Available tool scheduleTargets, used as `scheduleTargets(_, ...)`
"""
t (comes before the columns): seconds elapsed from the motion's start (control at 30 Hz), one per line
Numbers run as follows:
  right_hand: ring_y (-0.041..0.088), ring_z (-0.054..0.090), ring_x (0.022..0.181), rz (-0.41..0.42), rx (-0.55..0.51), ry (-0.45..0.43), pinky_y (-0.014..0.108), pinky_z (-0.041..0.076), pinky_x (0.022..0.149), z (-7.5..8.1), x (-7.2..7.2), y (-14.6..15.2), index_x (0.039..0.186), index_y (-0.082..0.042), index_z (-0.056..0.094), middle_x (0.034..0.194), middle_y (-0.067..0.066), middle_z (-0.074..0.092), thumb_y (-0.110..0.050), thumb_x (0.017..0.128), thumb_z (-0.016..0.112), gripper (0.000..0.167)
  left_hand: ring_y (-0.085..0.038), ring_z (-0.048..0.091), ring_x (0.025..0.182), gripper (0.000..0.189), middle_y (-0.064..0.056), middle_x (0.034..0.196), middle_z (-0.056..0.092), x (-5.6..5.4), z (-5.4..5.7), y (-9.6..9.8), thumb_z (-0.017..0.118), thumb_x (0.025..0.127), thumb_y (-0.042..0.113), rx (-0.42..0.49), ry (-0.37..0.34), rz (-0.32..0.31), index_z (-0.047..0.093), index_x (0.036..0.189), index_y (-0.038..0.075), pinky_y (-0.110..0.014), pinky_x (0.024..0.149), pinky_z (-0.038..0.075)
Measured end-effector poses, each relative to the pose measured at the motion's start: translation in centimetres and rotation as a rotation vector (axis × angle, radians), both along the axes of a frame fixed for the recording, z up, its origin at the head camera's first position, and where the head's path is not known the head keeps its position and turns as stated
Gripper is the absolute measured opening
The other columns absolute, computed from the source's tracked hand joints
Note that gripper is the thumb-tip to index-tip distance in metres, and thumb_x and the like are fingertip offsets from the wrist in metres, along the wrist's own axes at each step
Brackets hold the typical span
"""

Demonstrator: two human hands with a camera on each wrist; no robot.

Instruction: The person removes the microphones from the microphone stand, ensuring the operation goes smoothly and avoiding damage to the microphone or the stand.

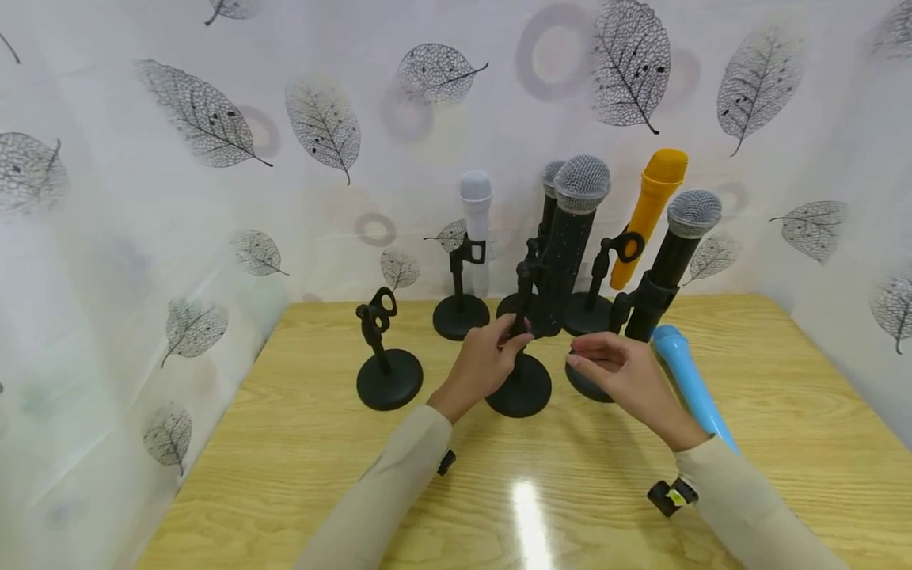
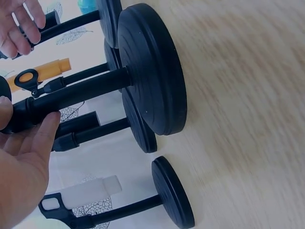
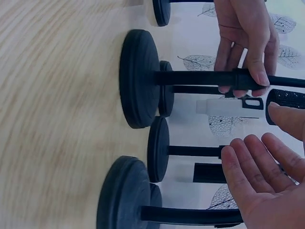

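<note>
In the head view my left hand (image 1: pixel 483 362) grips the upright of a black desktop microphone stand (image 1: pixel 522 389), thumb and fingers around the pole. Above that hand, a black microphone with a grey mesh head (image 1: pixel 570 245) leans beside the stand's top. My right hand (image 1: pixel 630 380) is held off to the right, fingers loosely bent and holding nothing. In the right wrist view, the right palm (image 3: pixel 271 176) faces upward with fingers extended. Close behind it in the head view, another stand (image 1: pixel 587 386) carries a second black microphone (image 1: pixel 670 257), tilted right.
A light-blue microphone (image 1: pixel 694 388) lies on the wooden table (image 1: pixel 456 507) at right. Behind stand a white microphone (image 1: pixel 476 202) and an orange one (image 1: pixel 650 214) on stands, plus another grey-headed microphone (image 1: pixel 551 178). A stand without a microphone (image 1: pixel 389 380) is at left.
</note>
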State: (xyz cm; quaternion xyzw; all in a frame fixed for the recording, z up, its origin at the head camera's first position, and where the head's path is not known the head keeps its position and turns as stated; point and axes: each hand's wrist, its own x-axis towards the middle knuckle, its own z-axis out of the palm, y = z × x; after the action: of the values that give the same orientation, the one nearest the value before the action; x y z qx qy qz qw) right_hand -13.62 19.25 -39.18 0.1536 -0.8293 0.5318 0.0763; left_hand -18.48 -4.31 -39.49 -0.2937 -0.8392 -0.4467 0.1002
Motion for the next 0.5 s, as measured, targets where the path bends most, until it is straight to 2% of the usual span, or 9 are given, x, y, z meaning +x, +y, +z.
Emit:
scheduleTargets(0.17,0.004,0.07,0.093,0.009,0.019,0.023,0.019,0.057,0.081,0.8,0.1,-0.2,0.119,0.004,0.068,0.111,0.018,0.072,-0.014,0.096,0.072,0.03,-0.014,0.072,0.101,0.018,-0.006,0.104,0.075,0.9,0.1,-0.6,0.062,0.103,0.019,-0.003,-0.001,0.001,0.066,0.115,0.006,-0.025,0.085,0.057)
scheduleTargets(0.5,0.007,0.07,0.095,0.01,0.058,0.058,0.016,0.055,0.082,3.4,0.5,-0.9,0.123,0.0,0.069,0.114,0.013,0.072,-0.018,0.097,0.072,0.031,-0.013,0.071,0.1,0.018,-0.005,0.107,0.074,2.2,0.3,-1.7,0.064,0.102,0.017,0.004,-0.016,-0.009,0.067,0.114,0.004,-0.027,0.086,0.057)
